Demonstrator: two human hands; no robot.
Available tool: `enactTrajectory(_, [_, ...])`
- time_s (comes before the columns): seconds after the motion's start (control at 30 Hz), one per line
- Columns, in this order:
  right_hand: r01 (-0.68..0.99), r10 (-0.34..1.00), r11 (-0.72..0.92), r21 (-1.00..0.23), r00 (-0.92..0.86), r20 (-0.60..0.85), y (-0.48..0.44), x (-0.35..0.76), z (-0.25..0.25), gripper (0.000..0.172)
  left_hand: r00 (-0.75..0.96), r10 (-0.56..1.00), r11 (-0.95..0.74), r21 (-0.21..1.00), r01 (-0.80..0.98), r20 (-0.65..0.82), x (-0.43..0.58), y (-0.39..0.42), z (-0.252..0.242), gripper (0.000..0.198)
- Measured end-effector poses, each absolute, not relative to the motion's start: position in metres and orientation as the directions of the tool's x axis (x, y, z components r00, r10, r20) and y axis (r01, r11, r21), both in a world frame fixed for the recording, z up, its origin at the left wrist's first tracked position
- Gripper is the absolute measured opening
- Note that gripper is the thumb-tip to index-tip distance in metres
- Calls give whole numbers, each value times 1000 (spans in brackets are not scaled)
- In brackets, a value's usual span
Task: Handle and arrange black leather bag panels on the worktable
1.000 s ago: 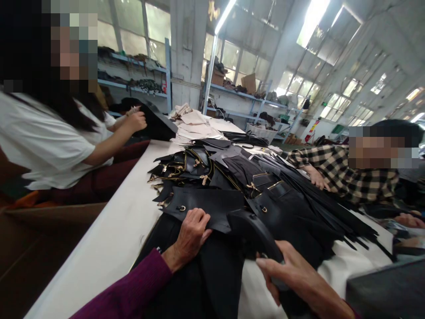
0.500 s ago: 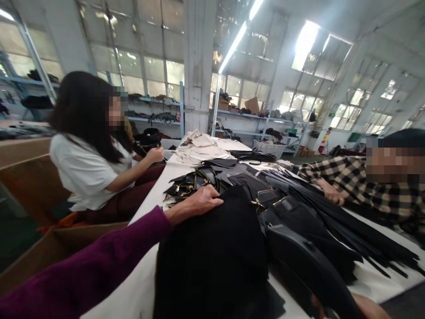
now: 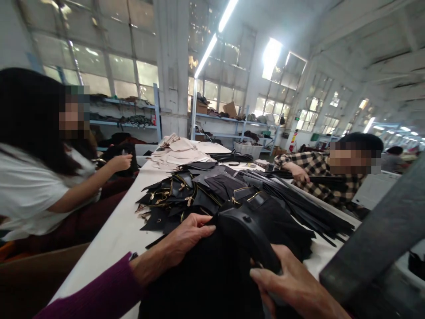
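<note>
Fingers of the left hand (image 3: 186,235) lie spread on a black fabric piece (image 3: 206,274). Right hand (image 3: 292,288) fingers curl around a black strap (image 3: 247,232) just above them.

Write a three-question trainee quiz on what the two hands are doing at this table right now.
1. True or false: the left hand rests on the black leather.
2. What does the right hand grip?
A. strap
B. scissors
C. paper
3. Fill in: the zipper pieces lie on the white ____.

Key:
1. True.
2. A, the black strap.
3. Table.
</note>
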State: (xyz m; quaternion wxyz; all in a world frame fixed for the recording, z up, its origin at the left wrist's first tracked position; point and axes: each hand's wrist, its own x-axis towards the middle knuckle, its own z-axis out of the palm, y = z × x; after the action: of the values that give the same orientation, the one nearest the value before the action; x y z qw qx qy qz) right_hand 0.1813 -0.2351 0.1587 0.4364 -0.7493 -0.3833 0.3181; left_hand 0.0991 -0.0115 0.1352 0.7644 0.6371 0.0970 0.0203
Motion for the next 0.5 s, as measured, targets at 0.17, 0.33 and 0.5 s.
enactTrajectory(0.17, [298, 854, -245, -922, 517, -60, -228, 193, 159, 26, 972, 196, 275, 959, 73, -130, 105, -13, 121, 27])
enactTrajectory(0.33, [396, 835, -322, -860, 546, -62, -240, 199, 169, 40, 944, 246, 319, 938, 136, -221, 109, -9, 109, 23])
enactTrajectory(0.5, [386, 793, -355, -851, 607, -55, -256, 205, 158, 49, 851, 460, 304, 946, 117, -253, 118, 27, 96, 20])
